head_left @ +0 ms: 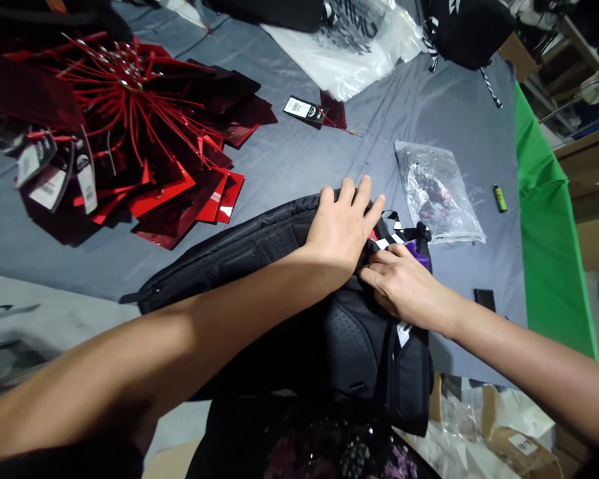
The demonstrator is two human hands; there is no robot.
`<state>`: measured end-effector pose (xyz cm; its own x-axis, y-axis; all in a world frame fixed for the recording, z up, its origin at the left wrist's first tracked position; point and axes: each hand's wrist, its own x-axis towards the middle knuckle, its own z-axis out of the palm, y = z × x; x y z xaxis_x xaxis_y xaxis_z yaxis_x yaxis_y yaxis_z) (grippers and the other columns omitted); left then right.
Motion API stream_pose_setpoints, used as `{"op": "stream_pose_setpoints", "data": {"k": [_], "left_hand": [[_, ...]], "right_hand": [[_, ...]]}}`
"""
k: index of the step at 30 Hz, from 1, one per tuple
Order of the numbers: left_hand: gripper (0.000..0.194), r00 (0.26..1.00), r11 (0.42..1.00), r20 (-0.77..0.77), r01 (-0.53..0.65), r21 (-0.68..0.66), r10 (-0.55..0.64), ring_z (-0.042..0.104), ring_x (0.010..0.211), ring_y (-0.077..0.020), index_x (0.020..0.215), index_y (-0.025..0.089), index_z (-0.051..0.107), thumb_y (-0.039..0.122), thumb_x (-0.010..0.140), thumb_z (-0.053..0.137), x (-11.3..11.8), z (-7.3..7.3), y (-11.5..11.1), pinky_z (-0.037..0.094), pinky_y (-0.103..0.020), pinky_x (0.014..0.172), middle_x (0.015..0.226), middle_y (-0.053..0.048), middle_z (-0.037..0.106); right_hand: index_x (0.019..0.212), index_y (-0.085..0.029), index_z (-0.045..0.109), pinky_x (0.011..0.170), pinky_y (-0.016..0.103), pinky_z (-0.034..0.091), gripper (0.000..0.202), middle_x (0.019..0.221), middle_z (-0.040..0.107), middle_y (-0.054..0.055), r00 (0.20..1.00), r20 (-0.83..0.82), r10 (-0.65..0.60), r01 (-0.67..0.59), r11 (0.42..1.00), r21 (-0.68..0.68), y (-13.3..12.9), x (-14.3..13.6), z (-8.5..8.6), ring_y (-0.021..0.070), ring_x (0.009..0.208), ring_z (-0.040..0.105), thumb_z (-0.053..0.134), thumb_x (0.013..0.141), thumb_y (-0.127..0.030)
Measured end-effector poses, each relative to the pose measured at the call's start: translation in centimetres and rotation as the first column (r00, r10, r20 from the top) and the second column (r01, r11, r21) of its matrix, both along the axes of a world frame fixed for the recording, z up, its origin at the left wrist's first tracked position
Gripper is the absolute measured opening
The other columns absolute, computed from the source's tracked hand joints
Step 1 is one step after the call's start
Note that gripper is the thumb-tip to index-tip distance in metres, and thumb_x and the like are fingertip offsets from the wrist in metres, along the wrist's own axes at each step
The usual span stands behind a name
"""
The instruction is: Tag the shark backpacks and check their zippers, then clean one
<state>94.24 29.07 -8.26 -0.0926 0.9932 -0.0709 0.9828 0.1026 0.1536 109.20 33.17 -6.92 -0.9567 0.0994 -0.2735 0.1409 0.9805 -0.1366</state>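
A black backpack (259,256) lies on a grey cloth-covered table (299,153), its padded back panel facing up toward me. My left hand (342,226) rests flat on the top edge of the backpack, fingers together and pressing down. My right hand (404,286) touches the backpack just beside it, fingertips at a black-and-white striped strap (390,239) with a bit of purple next to it. Whether the right fingers pinch the strap is unclear.
A big pile of red tags on red strings (144,133) lies at the left. A clear plastic pouch (436,189), a green lighter (500,198), a loose black tag (305,110), a large plastic bag (349,46) and a dark phone (484,299) are on the table. Green cloth (549,219) hangs at the right edge.
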Motion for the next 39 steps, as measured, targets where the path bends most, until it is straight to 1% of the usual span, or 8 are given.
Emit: {"op": "stream_pose_setpoints", "data": {"k": [4, 10, 14, 17, 21, 26, 32, 39], "left_hand": [[0.066, 1.000, 1.000, -0.011, 0.015, -0.020, -0.015, 0.025, 0.141, -0.0340, 0.153, 0.032, 0.024, 0.026, 0.093, 0.049, -0.1, 0.2, 0.0, 0.029, -0.051, 0.107, 0.163, -0.007, 0.018], [0.080, 0.999, 0.999, 0.000, 0.036, -0.036, -0.036, 0.024, 0.140, -0.0382, 0.154, 0.034, 0.020, 0.041, 0.087, 0.061, -0.2, 0.3, 0.1, 0.028, -0.053, 0.106, 0.162, -0.008, 0.018], [0.080, 0.999, 0.998, -0.004, 0.039, -0.039, -0.039, 0.024, 0.140, -0.0397, 0.154, 0.035, 0.019, 0.040, 0.086, 0.061, -0.2, 0.4, 0.2, 0.030, -0.054, 0.104, 0.162, -0.008, 0.019], [0.070, 1.000, 0.999, 0.003, 0.021, -0.037, -0.020, 0.026, 0.140, -0.0386, 0.154, 0.035, 0.021, 0.036, 0.091, 0.053, -0.2, 0.3, 0.3, 0.031, -0.053, 0.103, 0.162, -0.007, 0.019], [0.062, 1.000, 0.998, 0.009, 0.022, -0.054, -0.022, 0.028, 0.139, -0.0373, 0.153, 0.032, 0.025, 0.030, 0.094, 0.046, -0.3, 0.2, 0.5, 0.032, -0.052, 0.103, 0.162, -0.008, 0.019], [0.060, 1.000, 0.997, 0.001, 0.025, -0.076, -0.025, 0.027, 0.139, -0.0373, 0.153, 0.028, 0.028, 0.026, 0.095, 0.044, -0.4, 0.3, 0.7, 0.032, -0.051, 0.103, 0.162, -0.011, 0.019], [0.061, 0.996, 0.997, 0.086, 0.024, -0.068, -0.018, 0.025, 0.140, -0.0381, 0.153, 0.032, 0.026, 0.031, 0.095, 0.045, -0.6, 0.1, 0.6, 0.028, -0.052, 0.106, 0.161, -0.007, 0.021], [0.069, 0.991, 0.998, 0.126, 0.040, -0.048, -0.034, 0.020, 0.140, -0.0407, 0.154, 0.033, 0.020, 0.052, 0.093, 0.047, -1.0, -0.5, 0.6, 0.023, -0.054, 0.107, 0.160, -0.006, 0.021]], "right_hand": [[0.097, -0.014, 0.062, 0.081, 0.035, 0.034, 0.018, 0.093, 0.067, 0.009, 0.988, -0.122, -0.090, 0.081, 0.994, -0.075, -0.2, 0.6, 0.0, 0.0203, 0.087, 0.053, 0.046, 0.091, -0.009], [0.116, -0.016, 0.059, 0.080, 0.039, 0.041, 0.023, 0.113, 0.064, 0.013, 0.943, -0.223, -0.247, 0.289, 0.941, 0.179, -1.8, 4.8, 0.2, 0.0263, 0.099, 0.054, 0.050, 0.094, -0.015], [0.104, -0.017, 0.056, 0.075, 0.034, 0.047, 0.014, 0.097, 0.064, 0.009, 0.849, -0.341, -0.403, 0.404, 0.912, -0.073, -2.1, 5.0, 0.2, 0.0205, 0.087, 0.058, 0.050, 0.092, -0.013], [0.107, -0.016, 0.056, 0.083, 0.036, 0.046, 0.016, 0.104, 0.065, 0.011, 0.797, -0.514, -0.316, 0.288, 0.948, -0.137, -1.6, 2.5, -0.4, 0.0213, 0.098, 0.058, 0.046, 0.094, -0.013], [0.098, -0.017, 0.064, 0.075, 0.036, 0.037, 0.023, 0.107, 0.069, 0.008, 0.972, -0.194, -0.135, 0.125, 0.990, -0.061, -0.2, -0.6, -0.9, 0.0221, 0.094, 0.053, 0.042, 0.095, -0.011], [0.071, -0.019, 0.062, 0.070, 0.036, 0.025, 0.015, 0.076, 0.067, 0.003, 0.970, 0.239, -0.037, 0.059, 0.995, -0.084, 0.8, -2.1, 0.7, 0.0209, 0.083, 0.049, 0.059, 0.077, -0.005], [0.085, -0.019, 0.063, 0.079, 0.036, 0.025, 0.019, 0.094, 0.069, 0.005, 0.996, 0.071, -0.059, 0.068, 0.989, -0.129, 0.5, -2.0, 0.3, 0.0210, 0.094, 0.051, 0.049, 0.086, -0.007], [0.076, -0.018, 0.065, 0.070, 0.036, 0.023, 0.015, 0.079, 0.066, 0.007, 0.962, 0.266, -0.063, 0.067, 0.998, -0.007, 0.2, -3.8, 0.4, 0.0223, 0.080, 0.053, 0.059, 0.077, -0.005]]}}
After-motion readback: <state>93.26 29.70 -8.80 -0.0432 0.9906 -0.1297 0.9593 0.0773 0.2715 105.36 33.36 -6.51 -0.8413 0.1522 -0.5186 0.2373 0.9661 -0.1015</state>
